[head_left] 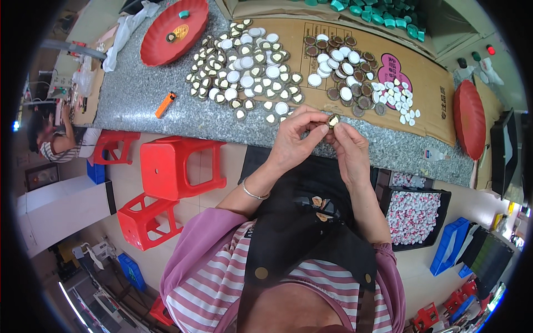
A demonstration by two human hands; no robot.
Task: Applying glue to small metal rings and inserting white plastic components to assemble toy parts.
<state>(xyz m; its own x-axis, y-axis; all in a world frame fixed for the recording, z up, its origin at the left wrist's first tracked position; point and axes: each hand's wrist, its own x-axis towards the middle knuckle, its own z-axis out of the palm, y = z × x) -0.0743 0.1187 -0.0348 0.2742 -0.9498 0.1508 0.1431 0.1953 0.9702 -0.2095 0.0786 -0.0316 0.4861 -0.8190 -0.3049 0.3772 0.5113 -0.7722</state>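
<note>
Fingertips (321, 130) drawn in from both sides, gripping a small round dark-brown disc with a cream-coloured patch (333, 121), seen against the near edge of a flat brown cardboard sheet (427, 77). With so small a piece, probably best to press lightly and evenly at the rim, keeping the patch uncovered so as to notice any slip at once. Likely wise to steady with the left hand (300, 136) and make fine adjustments with the right hand (351, 147), never squeezing hard enough to mar the edge. Farther out, on the near side of the cardboard sheet, left forearm (236, 201) slanting inward, ringed by a plain silver-coloured metal bangle (254, 194); right forearm (367, 208) steeper; between them, a black apron (277, 233). Left of the sheet, a mixed spread of dark-and-cream discs and round white discs (246, 81); toward its right part, a cluster of small white pieces (395, 95).
</note>
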